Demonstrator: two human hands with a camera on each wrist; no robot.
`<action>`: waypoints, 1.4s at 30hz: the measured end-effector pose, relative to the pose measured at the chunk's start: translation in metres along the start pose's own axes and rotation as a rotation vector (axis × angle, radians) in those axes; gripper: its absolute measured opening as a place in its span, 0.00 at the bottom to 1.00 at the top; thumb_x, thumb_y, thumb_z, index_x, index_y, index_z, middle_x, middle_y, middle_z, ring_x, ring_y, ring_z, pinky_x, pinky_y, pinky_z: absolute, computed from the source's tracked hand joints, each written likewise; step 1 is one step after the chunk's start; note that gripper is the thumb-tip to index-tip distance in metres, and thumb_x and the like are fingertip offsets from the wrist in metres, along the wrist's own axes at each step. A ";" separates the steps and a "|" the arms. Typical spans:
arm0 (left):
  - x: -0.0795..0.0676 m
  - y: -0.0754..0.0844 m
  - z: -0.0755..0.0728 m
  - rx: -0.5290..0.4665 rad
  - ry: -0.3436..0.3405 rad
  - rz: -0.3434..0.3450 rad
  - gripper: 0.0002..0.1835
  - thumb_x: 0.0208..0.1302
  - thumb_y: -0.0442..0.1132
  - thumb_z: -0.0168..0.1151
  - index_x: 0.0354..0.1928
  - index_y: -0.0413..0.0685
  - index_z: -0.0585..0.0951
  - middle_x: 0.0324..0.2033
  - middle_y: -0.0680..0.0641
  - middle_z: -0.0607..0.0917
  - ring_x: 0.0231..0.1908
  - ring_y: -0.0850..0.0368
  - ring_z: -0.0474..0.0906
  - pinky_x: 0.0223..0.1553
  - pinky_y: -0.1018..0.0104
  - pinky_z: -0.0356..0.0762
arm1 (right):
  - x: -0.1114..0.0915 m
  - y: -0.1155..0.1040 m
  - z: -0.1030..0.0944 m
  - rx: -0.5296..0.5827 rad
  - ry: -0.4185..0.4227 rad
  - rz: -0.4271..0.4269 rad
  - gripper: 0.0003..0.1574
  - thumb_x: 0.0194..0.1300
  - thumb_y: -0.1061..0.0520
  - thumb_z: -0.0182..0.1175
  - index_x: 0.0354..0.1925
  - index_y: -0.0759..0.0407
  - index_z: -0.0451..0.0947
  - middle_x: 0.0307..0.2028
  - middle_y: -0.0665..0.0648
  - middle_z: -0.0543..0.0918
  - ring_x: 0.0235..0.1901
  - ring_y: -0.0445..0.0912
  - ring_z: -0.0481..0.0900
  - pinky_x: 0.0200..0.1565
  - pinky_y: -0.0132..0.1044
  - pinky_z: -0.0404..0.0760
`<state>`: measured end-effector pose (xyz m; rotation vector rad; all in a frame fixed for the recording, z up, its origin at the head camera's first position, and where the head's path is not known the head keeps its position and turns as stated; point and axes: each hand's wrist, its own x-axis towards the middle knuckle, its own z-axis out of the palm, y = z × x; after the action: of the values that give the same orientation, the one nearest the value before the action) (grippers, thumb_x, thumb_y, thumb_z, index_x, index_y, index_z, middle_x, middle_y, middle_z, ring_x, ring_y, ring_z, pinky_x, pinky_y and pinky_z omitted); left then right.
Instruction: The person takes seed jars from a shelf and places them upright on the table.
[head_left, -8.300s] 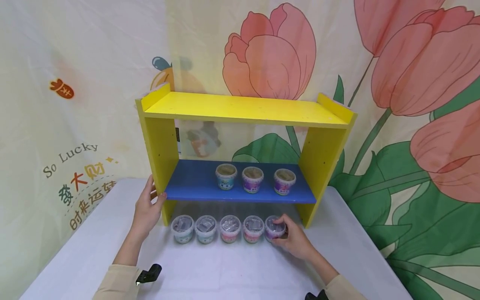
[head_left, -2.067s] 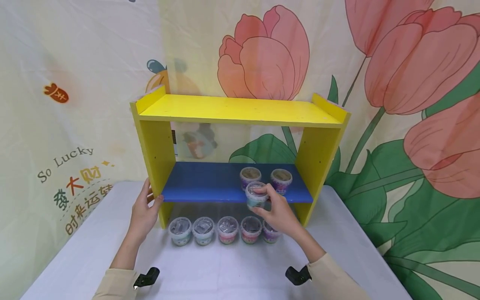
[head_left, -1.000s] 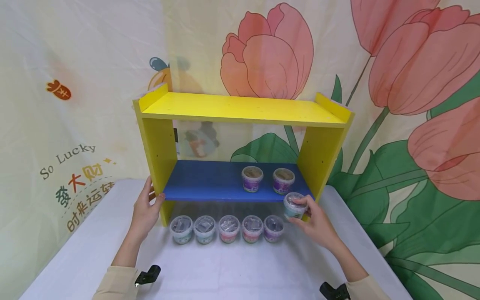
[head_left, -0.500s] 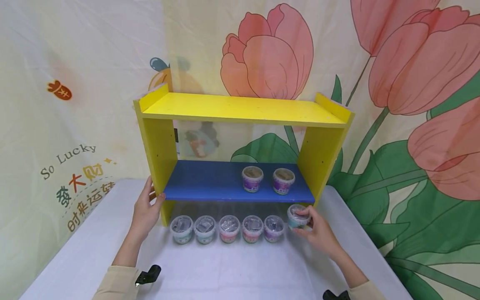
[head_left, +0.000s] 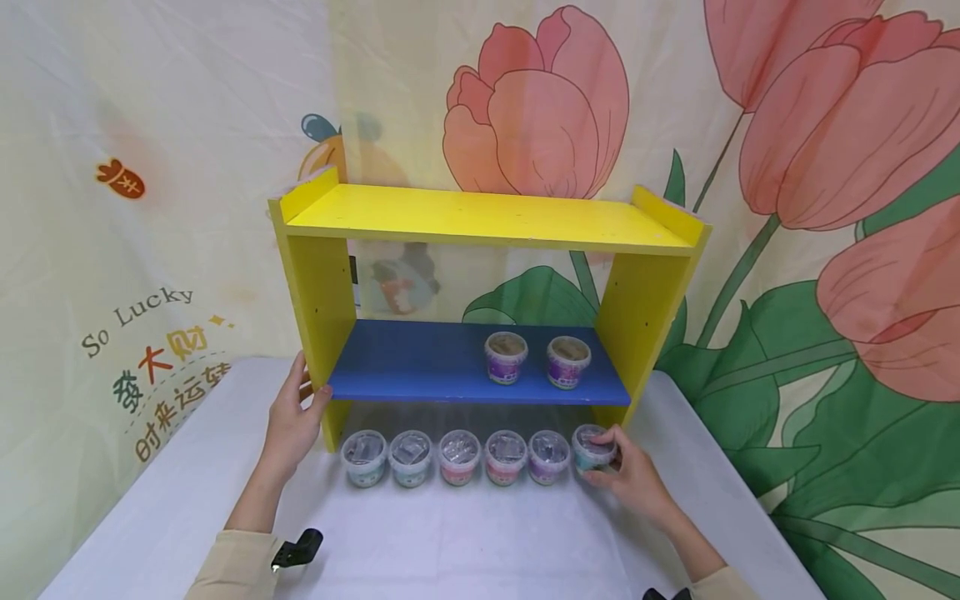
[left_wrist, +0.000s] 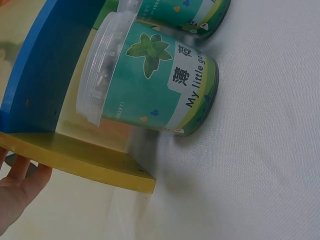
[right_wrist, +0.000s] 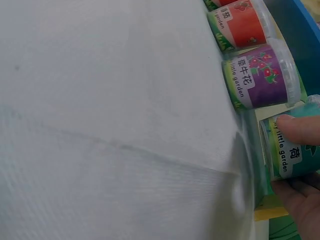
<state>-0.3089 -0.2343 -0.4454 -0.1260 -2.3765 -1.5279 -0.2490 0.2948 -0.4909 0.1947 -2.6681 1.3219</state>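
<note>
My right hand point(head_left: 639, 485) grips a teal plastic tub point(head_left: 585, 457) with a clear lid, thumb on one side and fingers on the other. It stands low at the right end of a row of lidded tubs on the white tablecloth, beside a purple one point(head_left: 549, 472). In the right wrist view the teal tub point(right_wrist: 286, 161) reads "little garden"; whether its base rests fully on the cloth is unclear. My left hand point(head_left: 295, 423) holds the left side panel of a yellow and blue shelf unit point(head_left: 480, 237), thumb at the front edge.
Two purple tubs point(head_left: 506, 367) with brownish tops stand on the blue shelf board point(head_left: 412, 358). Further left in the front row are two pink tubs point(head_left: 460, 472) and two teal tubs point(head_left: 366, 472). A flowered cloth point(head_left: 540, 125) hangs behind.
The right hand has taken the teal tub off the blue board, carried it right, then lowered it beside the purple tub at the row's right end. The left hand keeps its place.
</note>
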 end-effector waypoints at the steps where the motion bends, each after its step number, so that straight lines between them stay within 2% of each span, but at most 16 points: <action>1: 0.000 0.000 0.000 0.000 0.000 0.001 0.42 0.84 0.46 0.52 0.84 0.85 0.40 0.78 0.34 0.63 0.75 0.28 0.62 0.68 0.28 0.71 | 0.000 0.001 0.001 0.004 0.003 0.003 0.32 0.57 0.69 0.78 0.54 0.58 0.74 0.60 0.65 0.82 0.60 0.59 0.80 0.60 0.47 0.87; 8: -0.001 0.001 0.000 0.009 0.001 0.010 0.42 0.84 0.45 0.52 0.85 0.82 0.40 0.78 0.33 0.63 0.75 0.27 0.62 0.68 0.28 0.71 | -0.002 0.004 0.006 -0.009 0.012 0.020 0.32 0.55 0.68 0.80 0.53 0.58 0.75 0.58 0.63 0.83 0.55 0.54 0.80 0.50 0.34 0.84; 11: 0.000 0.001 0.000 0.008 0.001 0.010 0.42 0.85 0.45 0.52 0.85 0.81 0.41 0.78 0.33 0.64 0.75 0.27 0.62 0.68 0.28 0.71 | -0.004 0.004 0.007 0.004 0.010 0.045 0.33 0.56 0.68 0.80 0.55 0.58 0.75 0.59 0.63 0.82 0.56 0.54 0.79 0.50 0.32 0.82; 14: 0.000 0.001 0.000 0.008 0.001 0.010 0.42 0.84 0.44 0.52 0.85 0.82 0.41 0.78 0.33 0.64 0.75 0.27 0.62 0.68 0.27 0.71 | -0.006 0.006 0.008 0.015 0.002 0.063 0.34 0.56 0.68 0.80 0.57 0.58 0.74 0.61 0.64 0.81 0.61 0.56 0.79 0.55 0.36 0.83; 19: 0.000 0.002 0.000 0.012 0.004 0.005 0.42 0.85 0.45 0.52 0.85 0.83 0.41 0.78 0.33 0.64 0.75 0.28 0.62 0.68 0.28 0.71 | -0.008 0.007 0.009 0.009 -0.011 0.084 0.36 0.56 0.67 0.80 0.58 0.56 0.74 0.63 0.64 0.80 0.65 0.58 0.78 0.64 0.49 0.83; 23: 0.000 0.003 0.000 0.010 0.005 0.004 0.42 0.84 0.44 0.52 0.85 0.84 0.41 0.77 0.34 0.64 0.75 0.28 0.62 0.68 0.28 0.71 | -0.009 0.006 0.008 -0.005 -0.017 0.080 0.37 0.55 0.67 0.81 0.58 0.55 0.73 0.63 0.64 0.80 0.65 0.59 0.77 0.65 0.55 0.81; 31: -0.001 0.001 0.000 0.010 0.005 0.004 0.42 0.84 0.45 0.52 0.85 0.84 0.41 0.78 0.33 0.64 0.75 0.28 0.62 0.68 0.28 0.71 | -0.009 0.005 0.006 -0.015 -0.026 0.045 0.39 0.52 0.68 0.82 0.56 0.54 0.72 0.62 0.65 0.80 0.62 0.60 0.78 0.64 0.56 0.80; 38: 0.000 0.001 0.000 0.006 0.003 -0.001 0.42 0.85 0.45 0.52 0.85 0.83 0.40 0.78 0.34 0.63 0.75 0.28 0.61 0.68 0.27 0.71 | -0.011 0.001 -0.004 -0.017 -0.089 0.033 0.41 0.51 0.62 0.85 0.58 0.52 0.73 0.61 0.62 0.80 0.58 0.56 0.78 0.57 0.47 0.84; 42: 0.000 0.002 0.000 0.008 0.005 -0.004 0.42 0.85 0.45 0.52 0.85 0.82 0.40 0.79 0.34 0.63 0.75 0.28 0.61 0.68 0.27 0.71 | -0.011 -0.007 -0.012 -0.045 -0.101 -0.022 0.39 0.52 0.57 0.85 0.58 0.52 0.75 0.59 0.58 0.82 0.60 0.56 0.79 0.62 0.57 0.82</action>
<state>-0.3083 -0.2332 -0.4437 -0.1158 -2.3804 -1.5185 -0.2364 0.3006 -0.4807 0.2922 -2.7677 1.2770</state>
